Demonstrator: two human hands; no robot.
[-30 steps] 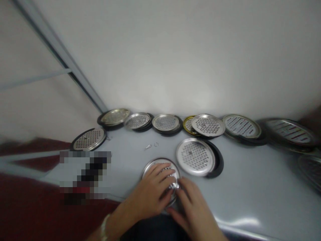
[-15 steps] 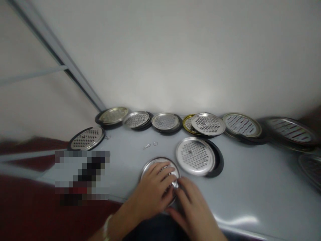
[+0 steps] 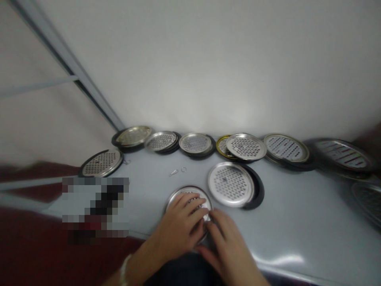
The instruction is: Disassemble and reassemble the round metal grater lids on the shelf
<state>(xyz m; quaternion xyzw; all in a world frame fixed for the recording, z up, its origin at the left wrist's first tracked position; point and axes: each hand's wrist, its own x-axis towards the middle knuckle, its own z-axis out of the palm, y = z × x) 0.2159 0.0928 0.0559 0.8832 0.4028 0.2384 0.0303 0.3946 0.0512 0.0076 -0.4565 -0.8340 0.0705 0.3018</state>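
A round, shiny metal plate with rows of holes (image 3: 175, 198), like a flat grater, is at the near edge of the grey table. My left hand (image 3: 183, 222) reaches across its top, fingers bent over the face and thumb near its right side. At the plate's right rim, my right hand (image 3: 228, 242) grips with bent fingers above and the thumb lower down. The fingers cover much of the plate, and what lies right between the fingertips is too blurred to make out. Just beyond my right hand, another perforated plate (image 3: 230, 184) rests partly over a dark ring (image 3: 258, 190).
Similar plates with dark rings line the wall, including a striped-hole one (image 3: 285, 149) and a plain-looking one (image 3: 133, 136). One more plate (image 3: 102, 163) is at the left. A small wire clip (image 3: 174, 172) and a ring (image 3: 183, 169) lie mid-table. A pixelated patch covers the left edge.
The whole view has shifted very slightly. Both hands keep nearly the same grip on the perforated plate, and the other plates stay where they were.
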